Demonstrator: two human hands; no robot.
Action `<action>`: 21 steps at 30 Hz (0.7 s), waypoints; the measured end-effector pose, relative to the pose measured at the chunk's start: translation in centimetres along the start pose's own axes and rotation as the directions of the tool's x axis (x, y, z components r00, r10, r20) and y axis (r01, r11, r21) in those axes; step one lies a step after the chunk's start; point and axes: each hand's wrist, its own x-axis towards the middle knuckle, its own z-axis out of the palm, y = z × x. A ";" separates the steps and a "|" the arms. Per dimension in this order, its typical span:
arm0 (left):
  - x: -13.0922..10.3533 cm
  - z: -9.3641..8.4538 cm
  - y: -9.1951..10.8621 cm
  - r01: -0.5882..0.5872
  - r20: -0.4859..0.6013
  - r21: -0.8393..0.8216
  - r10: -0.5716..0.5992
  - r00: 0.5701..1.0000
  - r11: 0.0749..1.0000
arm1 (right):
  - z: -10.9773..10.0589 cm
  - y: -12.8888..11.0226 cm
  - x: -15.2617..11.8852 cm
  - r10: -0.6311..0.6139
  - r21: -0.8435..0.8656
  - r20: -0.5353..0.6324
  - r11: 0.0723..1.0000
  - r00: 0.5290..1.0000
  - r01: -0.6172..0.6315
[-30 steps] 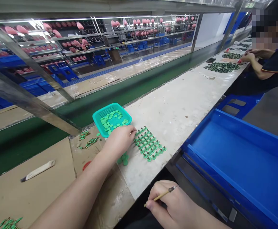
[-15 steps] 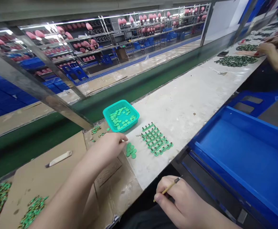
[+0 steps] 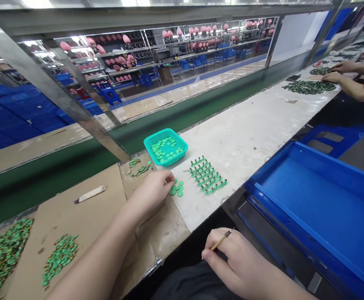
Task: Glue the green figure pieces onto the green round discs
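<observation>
Lit racks [image 3: 197,53] stand at twelve o'clock, blue bins [image 3: 19,109] at nine, a white panel [image 3: 290,38] at two.

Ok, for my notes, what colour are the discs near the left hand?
Green discs, best seen in the head view.

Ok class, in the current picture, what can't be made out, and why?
All in the head view:
- Whether the left hand pinches one of the green discs: its own fingers hide this.
- Part of the brush handle: covered by the right hand.
- The full pile of green-and-gold pieces: cut off by the left edge.
- What the co-worker's hands hold: too small.
</observation>
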 end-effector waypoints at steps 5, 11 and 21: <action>-6.8 0.9 -1.9 -0.076 -0.161 -0.043 0.068 0.985 0.996 | 0.1 -0.5 -0.4 0.088 0.099 0.047 0.991 0.995 -0.092; -17.3 4.8 -3.7 -0.145 -0.330 -0.026 0.129 0.935 0.989 | -0.6 -1.1 0.9 0.228 0.120 0.212 0.959 0.950 -0.257; -18.6 5.8 -4.0 -0.136 -0.413 -0.116 0.077 0.907 0.984 | 0.5 -1.8 3.8 0.192 0.320 0.232 0.911 0.954 -0.261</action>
